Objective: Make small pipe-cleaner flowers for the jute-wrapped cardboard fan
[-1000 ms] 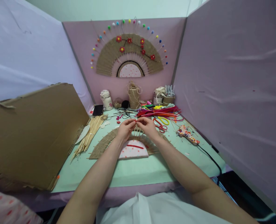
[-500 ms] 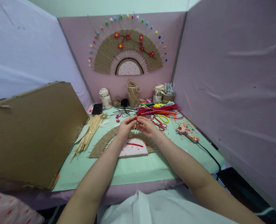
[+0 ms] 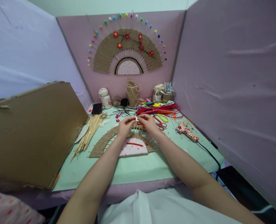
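My left hand (image 3: 125,126) pinches a small red curled piece (image 3: 134,119) between thumb and fingertips, above the top of the twine-woven fan (image 3: 102,144). Close beside it, slightly apart, my right hand (image 3: 148,123) has its thumb and forefinger together; whatever they hold is too small to make out. The fan lies flat under both forearms, with wooden sticks poking from its weave. Across its white, red-dotted half-circle base (image 3: 133,150) rests a short red pipe cleaner (image 3: 134,144). A few small red bits show on the weave by my right hand.
Scissors (image 3: 161,125) and a pile of red pipe cleaners (image 3: 160,109) lie beyond my right hand. A patterned glue gun (image 3: 186,132) with a black cord is at right. Bamboo sticks (image 3: 88,135) and a cardboard sheet (image 3: 35,133) stand left. A finished fan (image 3: 102,56) hangs behind.
My hands have drawn slightly apart at the fingertips. The red piece stays in my left fingers, and my right fingers have moved a little up and to the right.
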A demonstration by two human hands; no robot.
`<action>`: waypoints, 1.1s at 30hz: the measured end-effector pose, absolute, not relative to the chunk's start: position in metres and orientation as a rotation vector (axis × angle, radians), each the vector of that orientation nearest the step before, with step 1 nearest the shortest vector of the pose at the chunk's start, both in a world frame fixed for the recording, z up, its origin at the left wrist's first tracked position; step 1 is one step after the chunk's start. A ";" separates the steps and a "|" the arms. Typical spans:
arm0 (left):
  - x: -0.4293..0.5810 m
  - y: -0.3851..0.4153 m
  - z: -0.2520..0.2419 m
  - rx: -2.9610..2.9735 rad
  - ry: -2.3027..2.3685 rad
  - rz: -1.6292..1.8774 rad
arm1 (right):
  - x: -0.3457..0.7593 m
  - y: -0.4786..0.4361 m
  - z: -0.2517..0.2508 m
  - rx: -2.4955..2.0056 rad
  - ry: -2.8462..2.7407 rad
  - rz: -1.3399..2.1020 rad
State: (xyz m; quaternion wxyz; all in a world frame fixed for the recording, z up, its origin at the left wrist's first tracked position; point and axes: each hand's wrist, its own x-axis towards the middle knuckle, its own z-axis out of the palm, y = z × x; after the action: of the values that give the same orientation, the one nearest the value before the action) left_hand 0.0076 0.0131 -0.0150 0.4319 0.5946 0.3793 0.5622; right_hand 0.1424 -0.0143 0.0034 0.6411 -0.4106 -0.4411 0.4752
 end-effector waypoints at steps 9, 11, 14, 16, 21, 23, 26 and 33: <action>0.008 0.011 -0.019 1.703 1.035 1.309 | 0.149 -0.012 0.003 -1.026 -1.311 0.829; 0.007 0.013 -0.020 1.700 1.015 1.282 | 0.150 -0.010 0.001 -1.000 -1.318 0.848; 0.005 0.013 -0.019 1.716 0.992 1.271 | 0.151 -0.008 -0.002 -0.979 -1.315 0.911; 0.004 0.012 -0.017 1.753 0.990 1.274 | 0.151 -0.007 -0.003 -0.985 -1.299 0.953; 0.005 0.010 -0.015 1.855 1.007 1.238 | 0.149 -0.009 -0.004 -1.015 -1.239 1.069; 0.004 0.011 -0.014 1.826 1.013 1.225 | 0.150 -0.010 -0.002 -0.995 -1.182 1.145; -0.006 0.018 -0.009 1.721 1.047 1.289 | 0.157 -0.007 0.003 -0.917 -1.020 1.184; -0.045 0.041 -0.004 1.945 1.477 1.308 | 0.175 0.002 0.008 -0.950 -0.917 0.958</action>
State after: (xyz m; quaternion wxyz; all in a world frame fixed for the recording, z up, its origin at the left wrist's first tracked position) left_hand -0.0453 0.0408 -0.0041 0.1847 0.6900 0.5239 0.4639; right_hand 0.1748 0.0018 0.0082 0.6854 -0.4239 -0.4095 0.4276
